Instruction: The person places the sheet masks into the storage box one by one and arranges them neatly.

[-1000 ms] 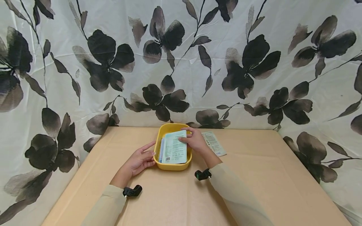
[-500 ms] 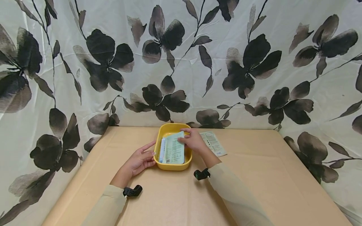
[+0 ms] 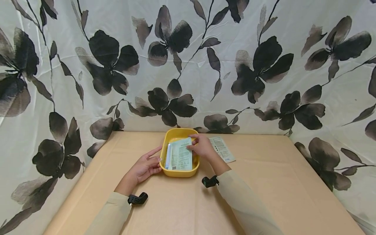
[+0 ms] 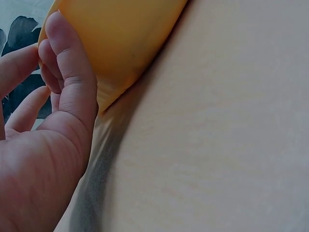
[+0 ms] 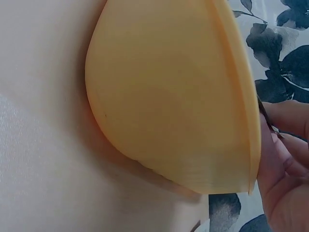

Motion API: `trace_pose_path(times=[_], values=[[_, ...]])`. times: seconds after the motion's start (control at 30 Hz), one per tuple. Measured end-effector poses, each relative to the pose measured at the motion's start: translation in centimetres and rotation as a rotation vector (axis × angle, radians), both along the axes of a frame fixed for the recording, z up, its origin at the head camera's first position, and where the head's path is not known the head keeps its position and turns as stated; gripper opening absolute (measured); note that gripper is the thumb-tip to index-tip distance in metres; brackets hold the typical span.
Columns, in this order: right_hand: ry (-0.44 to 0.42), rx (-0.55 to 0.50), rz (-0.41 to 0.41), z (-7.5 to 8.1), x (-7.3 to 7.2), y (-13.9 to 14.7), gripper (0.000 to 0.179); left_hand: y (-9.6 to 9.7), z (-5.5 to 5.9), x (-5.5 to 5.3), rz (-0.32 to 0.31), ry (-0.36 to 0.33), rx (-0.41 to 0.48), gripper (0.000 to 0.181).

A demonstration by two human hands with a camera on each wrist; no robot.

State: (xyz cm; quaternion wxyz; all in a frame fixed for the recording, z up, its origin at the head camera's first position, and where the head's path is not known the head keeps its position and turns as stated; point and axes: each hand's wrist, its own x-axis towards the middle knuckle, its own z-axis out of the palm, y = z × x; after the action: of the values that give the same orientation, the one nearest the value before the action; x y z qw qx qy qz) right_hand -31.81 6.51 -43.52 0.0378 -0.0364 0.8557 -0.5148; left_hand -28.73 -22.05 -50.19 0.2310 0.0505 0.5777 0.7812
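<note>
A yellow plastic basket (image 3: 180, 174) sits on the table with flat packets inside. My right hand (image 3: 202, 147) reaches over its right rim and pinches the upper right edge of a light-blue printed packet (image 3: 181, 156) between thumb and fingers. That packet has small text and a barcode. Another pale blue packet (image 3: 168, 156) shows at its left, mostly hidden underneath. My left hand (image 3: 146, 168) rests its fingers against the basket's left side, palm partly upward; the left wrist view shows the fingertips at the wall and rim. In the right wrist view, the basket's wall hides the packets' faces.
A pale green printed packet (image 3: 222, 150) lies on the table just right of the basket, partly behind the right hand. The beige tabletop (image 3: 264, 176) ends at the back against a white curtain (image 3: 205, 58) with dark flowers. Each wrist carries a black camera.
The light-blue packet has shifted left and tilted slightly in the basket, then moved a little right again, with my right hand still on it. My left hand and the basket have stayed put.
</note>
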Motion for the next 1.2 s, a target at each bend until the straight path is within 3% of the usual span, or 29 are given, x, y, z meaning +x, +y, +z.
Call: trace_pose_path(times=[0.27,0.63,0.93,1.2], values=[[0.055,0.064,-0.017,0.0,-0.1,-0.1,0.052,0.0,0.0,0.0,-0.027,0.024,0.02,0.07],[0.024,0.087,-0.025,0.0,-0.1,-0.1,0.055,0.1,0.1,0.3,-0.025,0.028,0.007,0.071],[0.009,0.035,0.001,0.2,0.3,0.5,0.05,0.2,-0.1,0.4,-0.018,0.032,0.005,0.071],[0.007,0.0,-0.034,0.5,0.8,1.8,0.04,0.2,-0.2,0.4,-0.012,0.024,-0.001,0.07]])
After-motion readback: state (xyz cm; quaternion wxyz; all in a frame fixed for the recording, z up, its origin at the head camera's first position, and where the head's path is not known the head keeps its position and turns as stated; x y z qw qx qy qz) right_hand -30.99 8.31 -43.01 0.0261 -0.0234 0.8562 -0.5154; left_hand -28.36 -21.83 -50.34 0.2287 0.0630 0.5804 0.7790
